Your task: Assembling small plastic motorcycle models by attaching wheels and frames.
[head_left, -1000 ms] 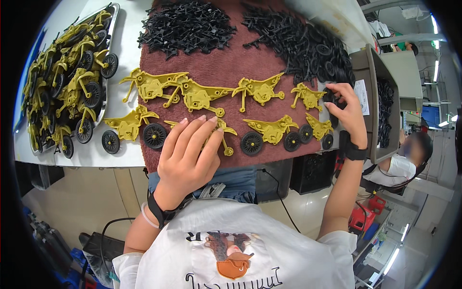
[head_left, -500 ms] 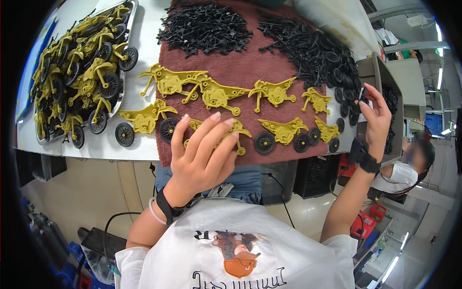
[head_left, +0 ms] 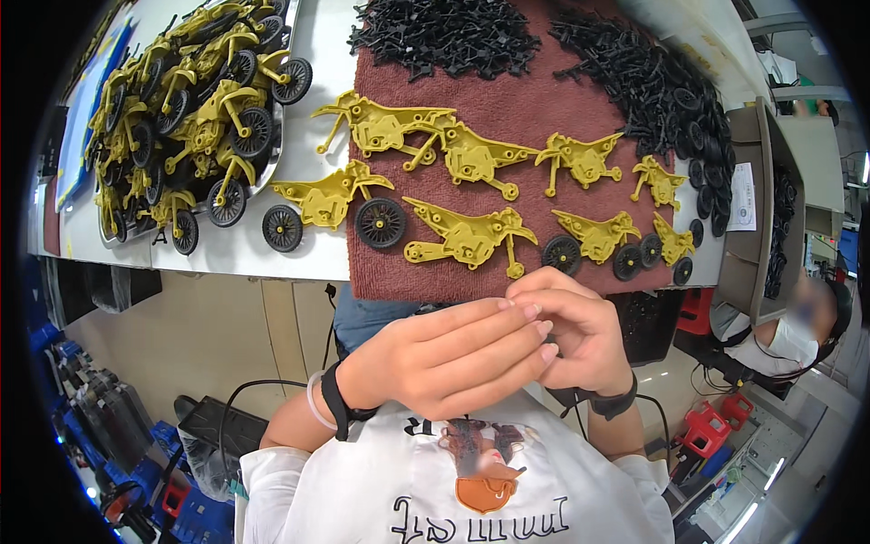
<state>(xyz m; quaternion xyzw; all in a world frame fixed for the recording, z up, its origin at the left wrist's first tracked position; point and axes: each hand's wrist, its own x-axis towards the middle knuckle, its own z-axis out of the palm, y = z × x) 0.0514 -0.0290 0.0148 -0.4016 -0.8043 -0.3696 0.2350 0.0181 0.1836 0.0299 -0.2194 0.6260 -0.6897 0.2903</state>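
My two hands meet in front of my chest, just off the table's near edge. My left hand has its fingers pressed together, their tips against the fingers of my right hand. The right hand is curled closed, and a bit of something dark shows between its fingers; what either hand holds is mostly hidden. Just beyond them lies a yellow toy motorbike body half without wheels on it. A loose-looking black spoked wheel sits left of it, and a wheeled yellow half lies to its right.
More yellow halves are spread over a maroon towel. Black small parts and wheels are heaped behind and to the right. A metal tray of toy motorbikes stands left; a grey bin stands right, with a person beyond.
My right hand has come left and nearer from the wheel heap. My left hand has moved off the yellow half and turned toward the right hand. The view has shifted.
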